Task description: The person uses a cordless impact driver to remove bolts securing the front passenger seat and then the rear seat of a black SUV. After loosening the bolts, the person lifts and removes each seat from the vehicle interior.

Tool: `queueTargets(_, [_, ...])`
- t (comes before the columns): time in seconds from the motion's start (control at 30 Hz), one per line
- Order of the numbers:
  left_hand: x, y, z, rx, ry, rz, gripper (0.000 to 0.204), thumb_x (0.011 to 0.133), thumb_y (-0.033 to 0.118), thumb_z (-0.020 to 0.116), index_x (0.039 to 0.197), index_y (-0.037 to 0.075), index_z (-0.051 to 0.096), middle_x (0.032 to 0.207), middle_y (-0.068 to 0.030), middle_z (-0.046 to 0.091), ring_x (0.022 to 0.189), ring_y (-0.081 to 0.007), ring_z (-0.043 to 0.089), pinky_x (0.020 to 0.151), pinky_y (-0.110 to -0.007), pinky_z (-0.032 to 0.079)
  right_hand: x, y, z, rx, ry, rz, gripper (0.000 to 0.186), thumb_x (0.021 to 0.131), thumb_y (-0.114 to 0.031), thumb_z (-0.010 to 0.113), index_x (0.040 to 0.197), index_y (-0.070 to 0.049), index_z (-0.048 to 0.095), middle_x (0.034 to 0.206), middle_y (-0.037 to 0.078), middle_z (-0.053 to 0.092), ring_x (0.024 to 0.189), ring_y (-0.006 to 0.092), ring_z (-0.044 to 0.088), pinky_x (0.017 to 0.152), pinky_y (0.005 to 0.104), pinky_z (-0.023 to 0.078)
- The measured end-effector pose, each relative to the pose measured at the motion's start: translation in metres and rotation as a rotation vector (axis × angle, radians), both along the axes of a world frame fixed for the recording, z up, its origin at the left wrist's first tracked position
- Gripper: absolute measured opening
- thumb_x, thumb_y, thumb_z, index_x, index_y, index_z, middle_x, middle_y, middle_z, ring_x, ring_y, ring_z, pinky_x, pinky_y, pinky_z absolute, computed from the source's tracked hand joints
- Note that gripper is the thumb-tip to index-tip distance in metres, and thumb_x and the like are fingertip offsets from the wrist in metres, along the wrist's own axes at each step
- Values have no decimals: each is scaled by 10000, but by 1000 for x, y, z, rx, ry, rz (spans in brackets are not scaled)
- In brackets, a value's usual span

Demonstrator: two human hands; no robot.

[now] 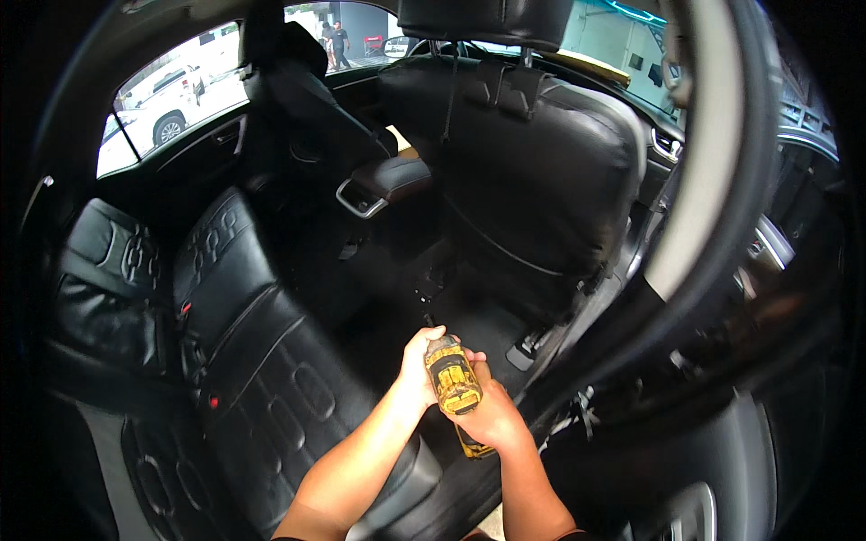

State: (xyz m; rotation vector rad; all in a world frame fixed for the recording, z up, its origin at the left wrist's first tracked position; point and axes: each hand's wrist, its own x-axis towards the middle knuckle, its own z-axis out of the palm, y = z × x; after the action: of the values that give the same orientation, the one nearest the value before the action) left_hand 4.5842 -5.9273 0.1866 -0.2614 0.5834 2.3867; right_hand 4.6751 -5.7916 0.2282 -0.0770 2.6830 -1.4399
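A worn yellow and black cordless drill [454, 379] is held in both hands over the rear footwell, its front end pointing away from me. My right hand [494, 417] is wrapped round its grip, with the yellow battery base [473, 444] showing below. Closed along the left side of the drill's front, my left hand [415, 365] has its thumb near the nose. A thin dark bit seems to stick out ahead, over the black floor [379, 298]. My fingers on the far side of the drill are hidden.
The black leather rear seat [271, 379] lies to my left. Ahead stands the front seat's back [541, 171], beside a centre console [388, 180]. A pale door pillar [708, 153] and the open door [667, 460] are on the right. Small white bits lie on the floor.
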Motion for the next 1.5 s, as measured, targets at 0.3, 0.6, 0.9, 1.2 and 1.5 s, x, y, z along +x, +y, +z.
queueTargets(0.3, [-182,-57,-60,-142,-120,137,329,817,358,619,890,37,628,842,-239,682,843,-422,678,831,-553,553,-197,-42,-87,-253,-121,191,1042,808,-302,829,1532,66,178,1472,267,439,1386,348,458,1118,407,394])
queueTargets(0.6, [-189,-82,-102,-196,-254,475,233,857,293,596,803,66,591,773,-163,680,713,-313,682,725,-439,574,-308,-24,-126,-65,-134,831,977,717,-118,864,1535,-44,334,1349,257,580,1268,377,570,1025,398,478])
queueTargets(0.9, [-185,-54,-107,-476,-399,447,160,840,170,666,875,63,553,736,-64,569,650,-217,599,636,-377,520,-416,56,-284,273,-401,329,483,872,-257,713,1319,-96,625,1238,154,691,1098,309,650,951,426,520])
queueTargets(1.2, [-180,-51,-102,-498,-363,410,116,851,106,648,880,34,563,783,-116,643,715,-221,661,690,-349,536,-565,125,-456,596,-315,-198,477,933,-310,655,1349,-89,580,1237,167,668,1103,350,632,980,461,508])
queueTargets(1.5, [-173,-42,-114,-568,-378,353,161,827,89,570,974,37,530,804,-191,649,781,-354,711,763,-491,587,-589,140,-473,197,-269,-381,444,944,-334,642,1312,-92,587,1186,153,670,1050,338,634,942,461,514])
